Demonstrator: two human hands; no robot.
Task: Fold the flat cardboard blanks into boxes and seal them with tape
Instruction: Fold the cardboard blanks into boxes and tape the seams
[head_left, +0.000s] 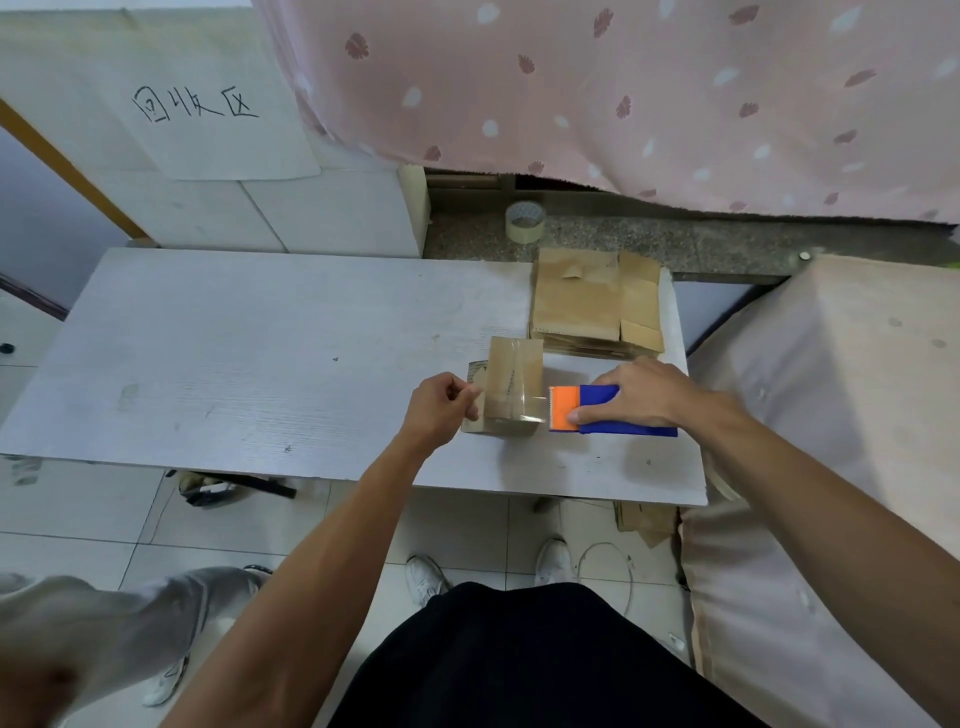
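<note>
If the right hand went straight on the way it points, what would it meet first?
Probably the cardboard box: the tape dispenser in the right hand points its orange end at it, gap unclear.

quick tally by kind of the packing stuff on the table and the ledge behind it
folded cardboard box: 1
stack of flat cardboard blanks: 1
blue and orange tape dispenser: 1
clear tape roll: 1
total: 4

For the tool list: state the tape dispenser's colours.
The tape dispenser is blue with an orange cutter end; head view.
</note>
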